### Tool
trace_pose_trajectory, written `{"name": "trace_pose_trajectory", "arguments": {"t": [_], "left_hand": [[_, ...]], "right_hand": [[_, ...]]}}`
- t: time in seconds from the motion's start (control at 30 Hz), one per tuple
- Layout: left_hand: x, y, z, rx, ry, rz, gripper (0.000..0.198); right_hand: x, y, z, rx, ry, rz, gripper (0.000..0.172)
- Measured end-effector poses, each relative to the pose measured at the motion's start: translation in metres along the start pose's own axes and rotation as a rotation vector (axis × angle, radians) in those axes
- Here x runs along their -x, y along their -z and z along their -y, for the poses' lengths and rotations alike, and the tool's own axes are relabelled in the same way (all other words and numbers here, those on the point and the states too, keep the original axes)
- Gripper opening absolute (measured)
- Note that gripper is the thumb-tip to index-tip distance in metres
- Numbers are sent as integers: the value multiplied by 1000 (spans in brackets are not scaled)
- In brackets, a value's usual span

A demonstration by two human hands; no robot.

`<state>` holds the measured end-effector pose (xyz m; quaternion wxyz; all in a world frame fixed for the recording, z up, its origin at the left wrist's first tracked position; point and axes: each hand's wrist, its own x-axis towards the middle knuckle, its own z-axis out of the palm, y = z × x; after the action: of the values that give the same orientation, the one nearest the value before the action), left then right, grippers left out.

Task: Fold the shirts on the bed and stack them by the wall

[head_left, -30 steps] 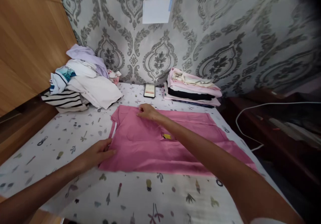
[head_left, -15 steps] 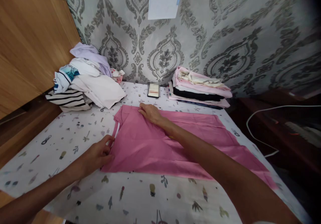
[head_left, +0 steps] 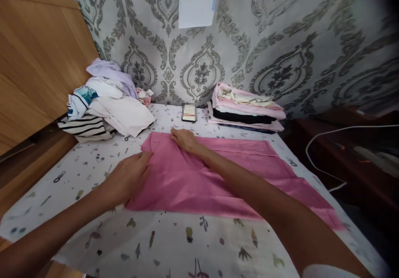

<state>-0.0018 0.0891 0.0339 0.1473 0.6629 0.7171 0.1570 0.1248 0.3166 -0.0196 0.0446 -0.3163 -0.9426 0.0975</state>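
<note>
A pink garment [head_left: 187, 178] lies spread out on the patterned sheet, with some creases across it. At its left end, my left hand [head_left: 131, 176] is slightly blurred, with fingers together and tips closed at the garment's edge; the thumb is hidden. Further right, my right hand [head_left: 184, 140] has its fingers curled down onto the upper part of the garment, closed on the cloth. My right forearm crosses over the middle of the garment and hides part of it.
Loose clothes [head_left: 121, 111] are heaped at the back left beside a wooden panel [head_left: 40, 57]. A folded stack of clothes [head_left: 246, 109] stands at the back right. Between them sits a small dark-edged object [head_left: 189, 114]. A white cable [head_left: 311, 145] hangs right of the sheet [head_left: 174, 249].
My left hand has moved up and right along the garment's left edge, covering the white strip seen there before. My right hand stays nearly in place. The view has shifted slightly.
</note>
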Motion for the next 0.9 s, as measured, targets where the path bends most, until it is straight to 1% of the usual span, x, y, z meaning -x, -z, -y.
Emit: {"name": "trace_pose_trajectory", "arguments": {"t": [0.07, 0.1, 0.17, 0.2, 0.27, 0.37, 0.47, 0.5, 0.53, 0.6, 0.7, 0.8, 0.87, 0.9], "left_hand": [[-36, -15, -3, 55, -145, -16, 45], [-54, -26, -2, 47, -175, -33, 47], [-83, -49, 5, -48, -194, -47, 52], [-93, -60, 10, -105, -192, -51, 55], [-103, -76, 20, -200, -190, -44, 62], [-105, -84, 29, -274, -179, -35, 69], [-103, -84, 30, -306, -166, -49, 70], [-103, -84, 30, -311, -167, -55, 70], [-103, -85, 30, -316, -169, -58, 70], [-104, -86, 30, -327, -169, -57, 71], [-106, -88, 30, -344, -160, -59, 73], [-108, -87, 30, -338, -153, -52, 75], [-107, -83, 30, -298, -154, -34, 75], [-104, -80, 30, -266, -152, -30, 73]], "right_hand": [[-1, 1, 1, -13, -11, 4, 20], [-2, 2, 1, -23, -17, 9, 20], [-3, 6, -1, -49, -26, 21, 20], [-2, 8, -5, -66, -30, 30, 20], [1, 16, -16, -103, -36, 46, 21], [14, 29, -40, -179, -38, 91, 22], [31, 35, -64, -396, -30, 229, 20], [36, 35, -70, -448, -29, 248, 19], [40, 34, -74, -464, -31, 234, 17], [47, 28, -78, -400, -41, 140, 11], [54, 18, -76, -289, -78, 17, 8], [65, 14, -70, -155, -131, -80, 22], [77, 17, -65, -98, -176, -151, 31], [85, 20, -63, -101, -192, -179, 33]]}}
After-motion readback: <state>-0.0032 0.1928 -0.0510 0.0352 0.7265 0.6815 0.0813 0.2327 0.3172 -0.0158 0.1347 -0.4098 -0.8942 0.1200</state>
